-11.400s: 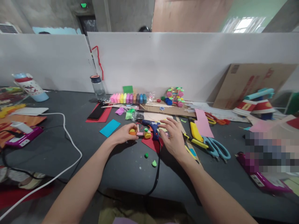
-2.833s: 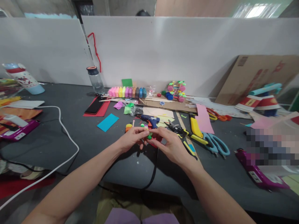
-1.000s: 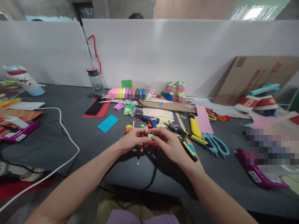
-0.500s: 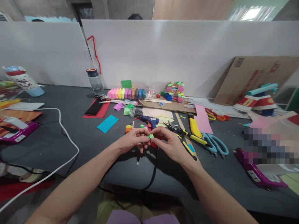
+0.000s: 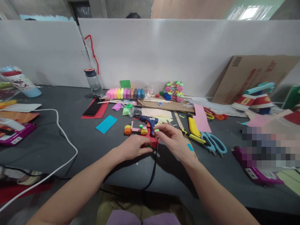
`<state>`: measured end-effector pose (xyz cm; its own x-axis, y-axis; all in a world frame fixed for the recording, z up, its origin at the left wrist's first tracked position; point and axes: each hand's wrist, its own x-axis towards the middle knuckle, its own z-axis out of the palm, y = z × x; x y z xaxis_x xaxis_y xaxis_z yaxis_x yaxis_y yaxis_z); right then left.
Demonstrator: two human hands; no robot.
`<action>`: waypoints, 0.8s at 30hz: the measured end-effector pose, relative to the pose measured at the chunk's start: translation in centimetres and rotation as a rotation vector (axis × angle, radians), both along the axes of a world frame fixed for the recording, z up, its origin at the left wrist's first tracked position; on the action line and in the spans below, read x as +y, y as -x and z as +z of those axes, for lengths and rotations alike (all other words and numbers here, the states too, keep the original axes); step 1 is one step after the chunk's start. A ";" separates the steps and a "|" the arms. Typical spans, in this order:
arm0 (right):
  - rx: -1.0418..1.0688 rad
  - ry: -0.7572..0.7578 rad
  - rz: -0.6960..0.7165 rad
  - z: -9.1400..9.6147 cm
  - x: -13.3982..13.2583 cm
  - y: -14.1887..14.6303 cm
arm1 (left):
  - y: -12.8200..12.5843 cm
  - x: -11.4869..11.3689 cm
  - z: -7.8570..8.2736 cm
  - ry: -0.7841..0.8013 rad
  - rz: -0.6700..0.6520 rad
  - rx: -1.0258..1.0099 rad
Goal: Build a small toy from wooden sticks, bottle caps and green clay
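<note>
Between the thumb and fingertips of my right hand (image 5: 173, 140) is a small light-green piece of clay (image 5: 157, 130). My left hand (image 5: 133, 147) is low over the table, thumb and fingers closed around a darker green bit (image 5: 149, 147), mostly hidden. Just beyond my hands is a small pink frame with an orange wheel (image 5: 127, 129) and a yellow wheel (image 5: 143, 131). A blue glue gun (image 5: 150, 120) lies behind, close to my right fingertips, and a red sheet (image 5: 153, 142) shows between my hands.
Beside my right hand lie a yellow cutter (image 5: 194, 126) and blue-handled scissors (image 5: 214, 143). A row of coloured clay packs (image 5: 125, 93) and a clay-wheeled model (image 5: 174, 91) stand at the back. A phone (image 5: 93, 107), water bottle (image 5: 93, 82) and blue paper (image 5: 106, 124) are left.
My hands have moved apart. The right hand went slightly up and right with the light-green clay; the left drew down and left, uncovering the small wheeled frame.
</note>
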<state>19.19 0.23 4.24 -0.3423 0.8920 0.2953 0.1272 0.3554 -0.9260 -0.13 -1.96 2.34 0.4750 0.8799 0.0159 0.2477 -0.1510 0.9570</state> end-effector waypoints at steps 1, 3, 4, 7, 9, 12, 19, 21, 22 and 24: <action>-0.001 0.005 0.004 0.0 0.0 0.1 | 0.1 0.0 0.0 -0.020 -0.006 0.023; -0.008 0.009 0.012 0.1 -0.1 0.2 | 0.4 0.2 0.1 -0.039 -0.015 0.052; -0.013 0.007 0.015 0.2 -0.2 0.2 | 0.6 0.3 0.1 -0.040 -0.018 0.058; -0.030 -0.016 0.015 0.3 -0.4 0.2 | 1.2 0.4 0.5 -0.018 -0.011 0.037; -0.037 -0.052 0.000 0.4 -0.5 0.2 | 1.4 0.2 1.0 0.002 0.032 -0.021; -0.038 -0.146 -0.052 0.2 -0.7 0.2 | 0.7 -0.3 1.8 0.021 0.218 -0.190; -0.111 -0.383 -0.061 -0.5 -1.1 2.6 | -5.8 1.8 3.8 0.282 0.488 -0.682; -0.166 -0.408 -0.026 -0.5 -0.5 3.0 | -7.5 2.7 4.4 0.339 0.500 -0.784; -0.193 -0.415 -0.025 -0.5 0.0 3.0 | -8.1 2.9 4.7 0.351 0.501 -0.827; -0.239 -0.430 -0.053 -0.5 0.9 2.7 | -8.7 2.8 5.2 0.366 0.474 -0.894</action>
<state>16.48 1.14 3.76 -0.4032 0.7245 0.5590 0.3464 0.6862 -0.6396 8.54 0.86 7.55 0.0314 0.9931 -0.1133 -0.6059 0.1090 0.7880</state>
